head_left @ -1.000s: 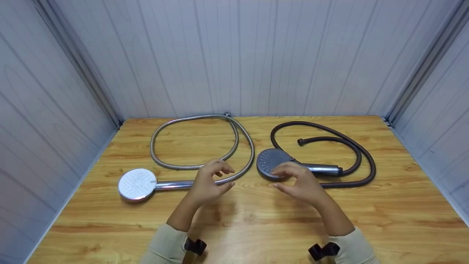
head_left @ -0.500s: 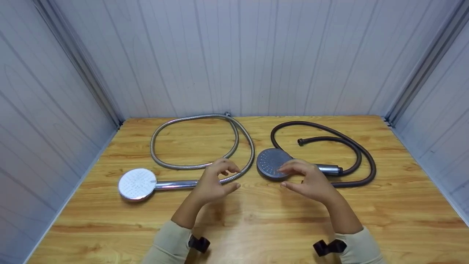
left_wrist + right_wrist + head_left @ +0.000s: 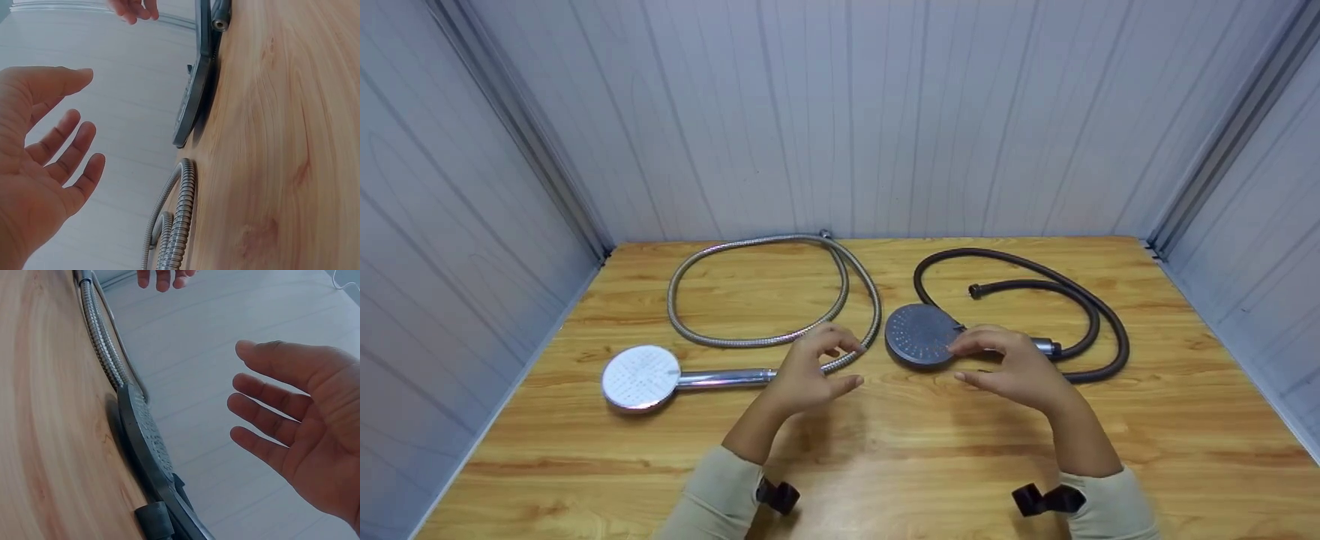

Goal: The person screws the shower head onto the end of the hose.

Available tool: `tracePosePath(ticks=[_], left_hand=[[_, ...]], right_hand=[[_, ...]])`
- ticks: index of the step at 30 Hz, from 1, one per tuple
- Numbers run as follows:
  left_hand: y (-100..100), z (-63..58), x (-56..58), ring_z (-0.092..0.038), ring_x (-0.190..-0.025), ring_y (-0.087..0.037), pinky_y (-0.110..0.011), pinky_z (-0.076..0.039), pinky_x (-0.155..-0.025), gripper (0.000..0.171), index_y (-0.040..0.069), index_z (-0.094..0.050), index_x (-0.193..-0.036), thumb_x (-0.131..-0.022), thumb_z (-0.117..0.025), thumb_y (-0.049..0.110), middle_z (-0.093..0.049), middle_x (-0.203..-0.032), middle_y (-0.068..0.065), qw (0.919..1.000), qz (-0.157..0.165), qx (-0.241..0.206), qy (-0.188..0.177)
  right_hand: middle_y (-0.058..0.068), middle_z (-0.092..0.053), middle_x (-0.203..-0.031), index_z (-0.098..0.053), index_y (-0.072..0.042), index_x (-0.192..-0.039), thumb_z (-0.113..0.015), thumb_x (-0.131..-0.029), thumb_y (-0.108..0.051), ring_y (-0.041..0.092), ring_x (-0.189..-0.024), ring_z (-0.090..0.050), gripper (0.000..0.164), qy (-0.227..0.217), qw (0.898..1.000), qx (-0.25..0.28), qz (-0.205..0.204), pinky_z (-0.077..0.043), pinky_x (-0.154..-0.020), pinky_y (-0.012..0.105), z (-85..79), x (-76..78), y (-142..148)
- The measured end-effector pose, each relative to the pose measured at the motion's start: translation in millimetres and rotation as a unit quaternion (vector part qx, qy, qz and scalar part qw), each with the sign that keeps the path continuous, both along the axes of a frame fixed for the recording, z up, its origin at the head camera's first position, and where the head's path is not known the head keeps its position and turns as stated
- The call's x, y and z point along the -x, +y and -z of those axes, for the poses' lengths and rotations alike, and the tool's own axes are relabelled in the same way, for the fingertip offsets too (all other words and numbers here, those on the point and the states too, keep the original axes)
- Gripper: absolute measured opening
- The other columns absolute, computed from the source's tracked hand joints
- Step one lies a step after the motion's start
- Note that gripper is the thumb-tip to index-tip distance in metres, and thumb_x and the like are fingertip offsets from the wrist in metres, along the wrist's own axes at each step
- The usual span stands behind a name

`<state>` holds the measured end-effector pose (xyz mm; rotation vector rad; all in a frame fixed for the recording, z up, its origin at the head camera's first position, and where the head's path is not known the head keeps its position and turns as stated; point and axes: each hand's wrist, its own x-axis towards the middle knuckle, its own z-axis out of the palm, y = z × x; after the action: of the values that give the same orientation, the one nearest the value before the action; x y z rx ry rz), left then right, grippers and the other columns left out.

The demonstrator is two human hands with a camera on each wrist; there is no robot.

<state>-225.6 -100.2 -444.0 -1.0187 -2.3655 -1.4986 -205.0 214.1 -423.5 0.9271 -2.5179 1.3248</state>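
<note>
Pale grey-white panelled walls point(image 3: 840, 120) with thin dark lines enclose a yellow-brown wood-grain desk point(image 3: 877, 472) on three sides. On the desk's left half, a silver ribbed metal hose point(image 3: 670, 300) lies in a broad loop, reaching toward the back edge. A dark grey-brown hose point(image 3: 1124, 349) curls on the right half. Left of centre lies a chrome shower head with a round white face point(image 3: 641, 377), face up, its shiny handle pointing right; the silver hose seems to join it behind the left hand, which covers the spot. Right of centre rests a grey shower head with a round, nozzle-dotted face point(image 3: 921, 335), its chrome handle partly covered by the right hand. Beige sleeves point(image 3: 716, 491) cover the forearms. The bare left hand point(image 3: 810, 373) hovers above the desk near the silver hose, its grip loose, fingers and thumb apart. The bare right hand point(image 3: 1020, 369) hovers beside the grey shower head, its grip equally relaxed and spread. Small black fittings point(image 3: 778, 496) sit at both wrists.
</note>
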Motion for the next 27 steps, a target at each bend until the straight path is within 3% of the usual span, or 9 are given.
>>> tracePosePath(ticks=[4,11,19,27], left_hand=[[3,-0.4,2.4,-0.057,-0.103,-0.019,-0.046,-0.049,-0.087,0.03,0.014,-0.071,-0.102,-0.075,-0.082,0.004,-0.063,-0.107,-0.003,0.9999,-0.001,0.005,0.009],[12,0.8,5.7,-0.057,-0.1,-0.019,-0.049,-0.049,-0.085,0.031,0.01,-0.071,-0.101,-0.074,-0.081,0.001,-0.062,-0.107,0.001,0.9999,0.001,0.006,0.014],[26,1.9,8.9,-0.054,-0.091,-0.016,-0.031,-0.048,-0.077,0.029,0.008,-0.071,-0.1,-0.074,-0.081,0.0,-0.062,-0.105,-0.001,0.9996,0.011,0.011,0.023],[36,1.6,11.4,-0.055,-0.095,-0.02,-0.031,-0.048,-0.077,0.026,0.009,-0.07,-0.098,-0.075,-0.081,0.002,-0.061,-0.104,0.0,0.9995,0.015,0.027,0.004]], right_hand=[[0.006,-0.068,-0.107,-0.073,-0.01,-0.105,-0.078,-0.079,-0.001,0.025,-0.1,-0.064,0.028,0.006,1.0,-0.01,0.003,-0.05,-0.085,0.024,0.1,1.3,8],[-0.003,-0.068,-0.109,-0.073,-0.016,-0.107,-0.078,-0.082,-0.012,0.019,-0.1,-0.064,0.025,-0.023,0.999,-0.033,0.002,-0.051,-0.084,0.028,0.0,3.2,19],[0.006,-0.068,-0.108,-0.072,-0.014,-0.106,-0.077,-0.084,-0.014,0.016,-0.096,-0.065,0.023,-0.065,0.997,-0.049,0.012,-0.052,-0.083,0.032,-2.9,3.3,33],[0.009,-0.066,-0.11,-0.071,-0.012,-0.108,-0.075,-0.086,-0.018,0.022,-0.099,-0.065,0.023,-0.103,0.994,-0.038,0.011,-0.053,-0.083,0.033,-6.3,1.8,45]])
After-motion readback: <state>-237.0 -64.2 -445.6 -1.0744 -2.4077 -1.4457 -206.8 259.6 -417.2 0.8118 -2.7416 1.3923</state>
